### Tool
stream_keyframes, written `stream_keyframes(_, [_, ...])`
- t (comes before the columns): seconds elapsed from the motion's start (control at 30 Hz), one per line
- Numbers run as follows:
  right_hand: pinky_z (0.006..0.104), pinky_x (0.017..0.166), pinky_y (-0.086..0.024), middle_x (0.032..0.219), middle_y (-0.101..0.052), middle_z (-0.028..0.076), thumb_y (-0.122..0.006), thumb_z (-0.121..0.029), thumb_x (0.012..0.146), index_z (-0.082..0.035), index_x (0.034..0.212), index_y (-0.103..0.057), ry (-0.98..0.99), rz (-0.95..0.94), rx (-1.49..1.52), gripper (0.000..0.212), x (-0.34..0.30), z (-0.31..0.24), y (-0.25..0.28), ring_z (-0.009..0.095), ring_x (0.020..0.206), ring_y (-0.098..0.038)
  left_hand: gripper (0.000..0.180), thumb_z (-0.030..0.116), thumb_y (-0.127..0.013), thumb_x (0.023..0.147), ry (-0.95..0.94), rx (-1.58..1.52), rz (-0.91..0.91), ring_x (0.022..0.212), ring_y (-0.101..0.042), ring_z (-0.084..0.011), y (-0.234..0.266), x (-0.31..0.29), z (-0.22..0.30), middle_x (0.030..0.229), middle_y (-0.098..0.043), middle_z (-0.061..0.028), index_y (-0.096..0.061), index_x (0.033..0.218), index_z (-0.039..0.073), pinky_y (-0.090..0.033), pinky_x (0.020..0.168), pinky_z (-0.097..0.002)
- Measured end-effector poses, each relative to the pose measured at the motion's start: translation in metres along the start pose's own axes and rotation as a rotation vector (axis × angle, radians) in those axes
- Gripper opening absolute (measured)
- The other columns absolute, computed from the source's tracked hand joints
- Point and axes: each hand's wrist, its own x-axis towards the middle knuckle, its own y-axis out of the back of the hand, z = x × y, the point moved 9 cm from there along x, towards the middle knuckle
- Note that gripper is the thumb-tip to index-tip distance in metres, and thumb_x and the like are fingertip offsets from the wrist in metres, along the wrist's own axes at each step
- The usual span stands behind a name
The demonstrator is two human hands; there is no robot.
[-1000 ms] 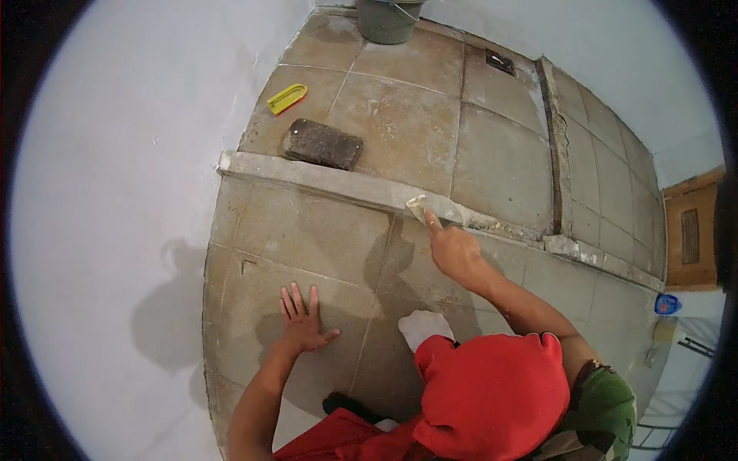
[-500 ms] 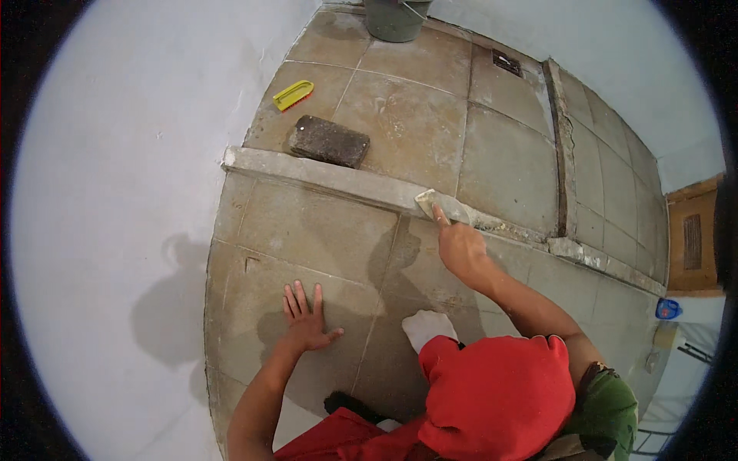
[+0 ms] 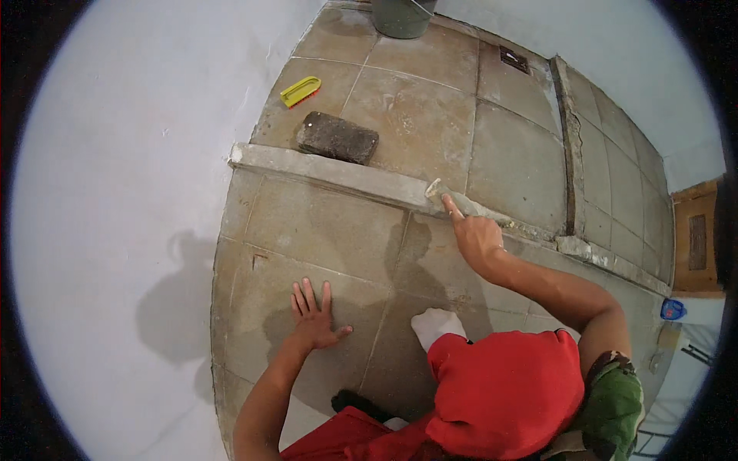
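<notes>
My right hand [image 3: 480, 241] grips a putty knife, its index finger stretched along the tool toward the pale blade [image 3: 435, 189]. The blade rests on the top of a low concrete curb [image 3: 338, 175] that crosses the floor; the handle is mostly hidden in my fist. To the right of the blade, the curb's surface looks rough and chipped. My left hand [image 3: 314, 324] lies flat on the tiled floor [image 3: 307, 223], fingers spread, with nothing in it. Just beyond the curb sits a dark grey rectangular block [image 3: 338, 138].
A yellow scrub brush with red bristles [image 3: 300, 91] lies near the left wall [image 3: 115, 192]. At the far end stands a grey bucket [image 3: 402, 19], with a floor drain [image 3: 513, 59] to its right. A second curb [image 3: 570, 146] meets the first. A blue bottle [image 3: 672, 310] is far right.
My right hand and the putty knife have moved slightly away from me and to the right on the curb. My left hand stays put. The whole view has shifted a little.
</notes>
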Motion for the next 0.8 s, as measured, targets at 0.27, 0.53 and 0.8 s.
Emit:
stream_keyframes(0.27, [0.0358, 0.053, -0.058, 0.079, -0.072, 0.012, -0.060, -0.005, 0.089, -0.017, 0.161, -0.010, -0.021, 0.045, -0.136, 0.087, 0.009, -0.002, -0.005, 0.023, 0.069, -0.072, 0.125, 0.077, -0.058, 0.080, -0.010, -0.004, 0.013, 0.141, 0.028, -0.0563, -0.005, 0.002, -0.001, 0.153, 0.029, -0.0374, 0.013, 0.158, 0.008, 0.012, 0.112, -0.0656])
stream_keyframes(0.53, [0.0411, 0.041, -0.054, 0.086, -0.068, 0.019, -0.059, -0.005, 0.091, -0.025, 0.161, -0.012, -0.053, 0.116, -0.042, 0.087, 0.017, 0.004, -0.020, 0.027, 0.065, -0.070, 0.125, 0.078, -0.057, 0.080, -0.020, -0.018, 0.024, 0.141, 0.028, -0.0558, -0.002, 0.002, -0.001, 0.154, 0.028, -0.0366, 0.013, 0.158, 0.009, 0.011, 0.112, -0.0664])
stream_keyframes(0.8, [0.0386, 0.050, -0.057, 0.081, -0.069, 0.017, -0.060, -0.004, 0.090, -0.021, 0.161, -0.014, 0.047, 0.142, -0.049, 0.086, 0.017, -0.002, -0.012, 0.028, 0.064, -0.069, 0.127, 0.080, -0.057, 0.079, -0.009, 0.018, 0.018, 0.141, 0.028, -0.0561, 0.000, 0.001, -0.001, 0.154, 0.028, -0.0362, 0.014, 0.157, 0.010, 0.011, 0.113, -0.0647])
